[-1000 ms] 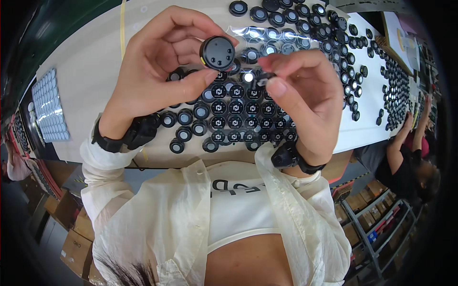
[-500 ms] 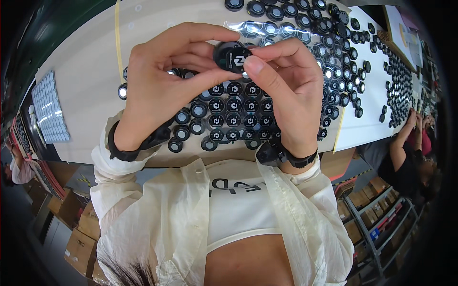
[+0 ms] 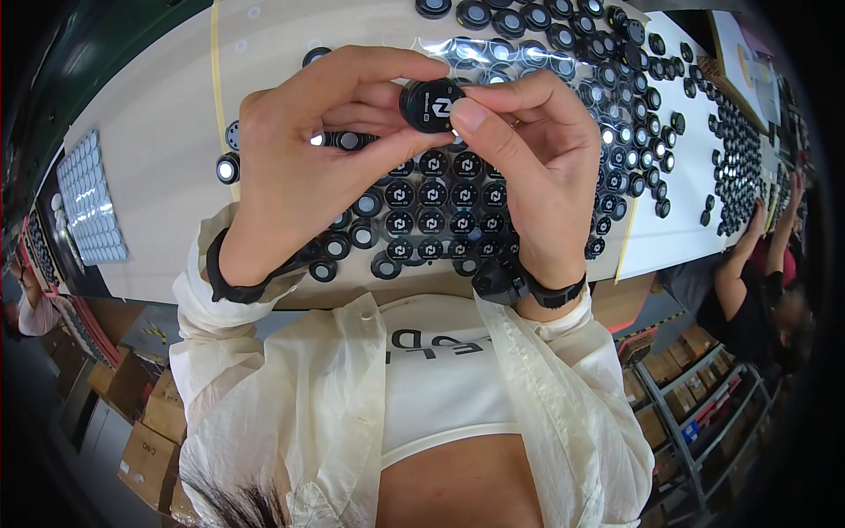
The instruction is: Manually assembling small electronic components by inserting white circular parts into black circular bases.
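Between the thumb and fingers of my left hand [image 3: 283, 172] is a small round black puck [image 3: 408, 106], held up above the table. My right hand [image 3: 553, 180] pinches the right edge of a round black sticker [image 3: 431, 107] with a white logo, its thumb on top. The sticker lies over the puck's face and nearly lines up with its rim; whether it is stuck down everywhere I cannot tell. Below both hands a clear sheet of matching stickers [image 3: 431, 194] rests on top of other pucks.
Many black pucks with pale centres [image 3: 509, 24] crowd the table's far and right side. A sheet of pale round pieces [image 3: 94, 198] lies at the left. Yellow tape [image 3: 216, 70] crosses the tabletop. Co-workers [image 3: 748, 290] work at the right, near cartons on a rack [image 3: 695, 387].
The sticker, earlier offset toward the lower right of the puck, now covers its face. My left hand has shifted and tilted the puck slightly toward my right hand.
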A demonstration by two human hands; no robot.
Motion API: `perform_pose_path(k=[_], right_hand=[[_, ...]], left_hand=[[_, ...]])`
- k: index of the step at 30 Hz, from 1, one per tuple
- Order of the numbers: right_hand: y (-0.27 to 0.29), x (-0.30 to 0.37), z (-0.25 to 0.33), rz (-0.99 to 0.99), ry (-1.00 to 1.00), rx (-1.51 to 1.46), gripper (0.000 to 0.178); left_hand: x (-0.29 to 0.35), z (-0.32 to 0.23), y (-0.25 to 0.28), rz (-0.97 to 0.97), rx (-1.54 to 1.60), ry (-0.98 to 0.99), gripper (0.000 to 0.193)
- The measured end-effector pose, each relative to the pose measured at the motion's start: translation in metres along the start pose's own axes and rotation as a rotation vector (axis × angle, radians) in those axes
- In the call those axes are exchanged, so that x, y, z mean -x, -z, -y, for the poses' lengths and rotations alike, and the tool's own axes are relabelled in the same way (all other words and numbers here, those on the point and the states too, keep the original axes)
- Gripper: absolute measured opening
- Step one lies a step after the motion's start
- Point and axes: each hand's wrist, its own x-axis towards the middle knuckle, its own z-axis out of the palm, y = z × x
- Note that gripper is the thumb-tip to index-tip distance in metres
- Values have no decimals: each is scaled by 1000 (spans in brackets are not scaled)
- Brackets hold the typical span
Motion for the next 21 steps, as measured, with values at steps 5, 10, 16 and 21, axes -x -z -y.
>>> perform_pose_path(k=[5,10,16,21], right_hand=[[0,0,-1,-8,-6,12,12],[-1,0,-1,-23,1,35,12],[-4,-1,-4,-67,23,114,11],[-2,-4,-12,-122,97,308,13]], left_hand=[[0,-1,-1,-5,-30,1,42],[1,3,-3,-23,-70,-35,43],[2,0,-6,-66,-104,9,41],[0,12,-8,-88,-90,-32,37]])
